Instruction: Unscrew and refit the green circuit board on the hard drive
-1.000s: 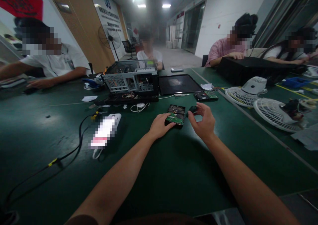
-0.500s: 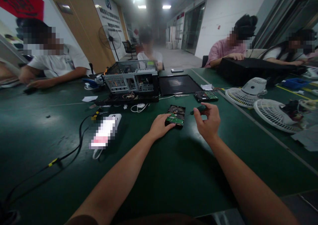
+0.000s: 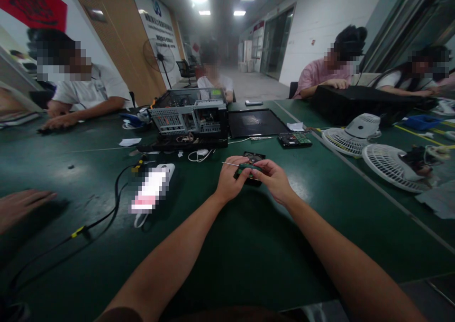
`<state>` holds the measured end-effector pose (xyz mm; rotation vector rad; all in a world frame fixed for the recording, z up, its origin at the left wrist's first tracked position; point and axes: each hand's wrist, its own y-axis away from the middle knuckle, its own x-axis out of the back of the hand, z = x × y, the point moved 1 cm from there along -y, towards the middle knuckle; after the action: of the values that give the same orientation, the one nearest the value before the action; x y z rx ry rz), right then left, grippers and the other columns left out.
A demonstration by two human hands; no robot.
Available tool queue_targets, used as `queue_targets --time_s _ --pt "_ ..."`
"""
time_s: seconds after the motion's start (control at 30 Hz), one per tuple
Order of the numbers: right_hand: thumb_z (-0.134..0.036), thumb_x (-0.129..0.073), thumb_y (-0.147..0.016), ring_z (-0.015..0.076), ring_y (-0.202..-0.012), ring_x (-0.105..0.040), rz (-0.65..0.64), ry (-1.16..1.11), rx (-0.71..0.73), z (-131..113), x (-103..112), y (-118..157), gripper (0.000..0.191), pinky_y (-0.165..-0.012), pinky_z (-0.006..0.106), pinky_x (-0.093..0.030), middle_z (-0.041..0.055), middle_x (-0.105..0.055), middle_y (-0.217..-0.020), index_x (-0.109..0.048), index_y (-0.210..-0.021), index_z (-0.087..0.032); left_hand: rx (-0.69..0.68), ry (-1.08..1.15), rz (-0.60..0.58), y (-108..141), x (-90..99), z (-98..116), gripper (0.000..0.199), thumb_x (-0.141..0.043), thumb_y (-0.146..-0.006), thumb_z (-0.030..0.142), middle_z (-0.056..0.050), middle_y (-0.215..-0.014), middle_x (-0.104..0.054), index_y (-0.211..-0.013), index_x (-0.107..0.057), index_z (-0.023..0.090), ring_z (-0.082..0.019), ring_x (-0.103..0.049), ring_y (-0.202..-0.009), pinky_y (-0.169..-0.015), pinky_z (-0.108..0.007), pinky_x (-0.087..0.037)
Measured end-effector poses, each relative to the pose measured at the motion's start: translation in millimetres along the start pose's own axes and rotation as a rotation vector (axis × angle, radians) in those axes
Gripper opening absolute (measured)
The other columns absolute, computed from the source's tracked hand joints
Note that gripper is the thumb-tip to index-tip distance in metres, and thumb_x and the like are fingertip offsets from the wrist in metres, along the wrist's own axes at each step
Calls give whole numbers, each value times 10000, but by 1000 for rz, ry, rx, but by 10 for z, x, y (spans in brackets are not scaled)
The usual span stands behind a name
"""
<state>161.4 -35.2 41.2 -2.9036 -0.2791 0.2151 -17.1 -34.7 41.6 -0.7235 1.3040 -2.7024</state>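
Note:
A screwdriver (image 3: 250, 167) with a dark green handle lies sideways between my two hands, its thin shaft pointing left. My left hand (image 3: 232, 176) is closed around the handle near the shaft. With thumb and fingers, my right hand (image 3: 274, 179) grips the handle's right end. Just beneath and behind them a hard drive (image 3: 256, 157) rests on the green table, largely covered by my hands and the screwdriver. Another hard drive (image 3: 295, 140), circuit board up, lies further back to the right.
An opened computer case (image 3: 190, 118) stands behind, beside a black panel (image 3: 258, 122). A phone (image 3: 151, 189) and a black cable (image 3: 115, 194) lie left. White fan parts (image 3: 391, 165) are at the right. Another person's hand (image 3: 26, 206) rests at the left edge; several people sit around.
My right hand has moved left with the screwdriver, which now points left. My left hand has come off the hard drive and onto the screwdriver. Another person's hand has appeared at the left.

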Motion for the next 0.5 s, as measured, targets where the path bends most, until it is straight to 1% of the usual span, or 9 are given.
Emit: queue_targets --time_s 0.07,0.1,0.13,0.2,0.27,0.3,0.33,0.4,0.5 --pt "-458 -808 -786 198 -959 -682 -28 74 30 0 4 -32 353 -902 384 -564 31 -739 -1059 -695 -1052 -256 72 53 68 0 7 11 244 -537 -1009 352 -96 -1175 -704 -1141 -680 205 -241 -627 -1159 -1060 -424 -458" --pt "-481 -781 -809 208 -991 -683 -13 130 56 9 44 -67 364 -929 396 -556 40 -735 -1093 -694 -1082 -256 131 74 104 4 12 -5 236 -523 -1013 346 -93 -1140 -712 -1110 -684 202 -230 -648 -1110 -1021 -399 -480" --pt "-505 -749 -834 220 -1037 -679 19 201 87 26 108 -112 384 -966 409 -542 51 -725 -1146 -688 -1120 -256 200 91 144 9 19 -33 236 -514 -1015 344 -89 -1104 -720 -1081 -686 198 -220 -666 -1057 -977 -374 -498" --pt "-550 -683 -873 240 -1144 -654 158 353 123 89 288 -223 461 -1041 432 -504 73 -678 -1277 -644 -1229 -260 357 117 228 20 40 -120 246 -497 -1012 344 -79 -1022 -737 -1019 -689 191 -202 -690 -939 -880 -332 -521" --pt "-574 -616 -909 255 -1280 -586 236 501 78 184 473 -343 539 -1120 451 -439 106 -600 -1413 -578 -1334 -245 517 157 322 31 68 -225 250 -487 -998 335 -71 -951 -751 -950 -679 182 -193 -705 -869 -823 -309 -527" --pt "-581 -587 -921 264 -1310 -566 255 574 31 234 549 -401 566 -1137 464 -417 120 -580 -1440 -553 -1366 -234 601 183 352 37 79 -277 233 -495 -984 329 -66 -917 -755 -952 -671 180 -192 -712 -848 -803 -303 -529" --pt "-586 -557 -933 268 -1331 -550 249 638 -11 281 606 -457 582 -1148 473 -400 130 -569 -1454 -534 -1389 -225 679 193 376 45 89 -325 214 -507 -966 322 -59 -867 -754 -943 -665 178 -194 -717 -819 -775 -299 -530" --pt "-588 -510 -954 261 -1331 -555 217 704 -55 346 656 -559 576 -1145 466 -399 129 -584 -1444 -526 -1396 -220 802 189 375 63 96 -402 199 -538 -935 339 -48 -794 -742 -912 -656 180 -200 -718 -762 -708 -291 -523" --pt "-588 -455 -978 229 -1265 -604 148 753 -62 355 620 -675 516 -1107 417 -431 91 -647 -1370 -570 -1337 -236 880 131 351 94 81 -479 241 -557 -913 406 -39 -747 -725 -835 -639 193 -200 -701 -698 -633 -282 -498"
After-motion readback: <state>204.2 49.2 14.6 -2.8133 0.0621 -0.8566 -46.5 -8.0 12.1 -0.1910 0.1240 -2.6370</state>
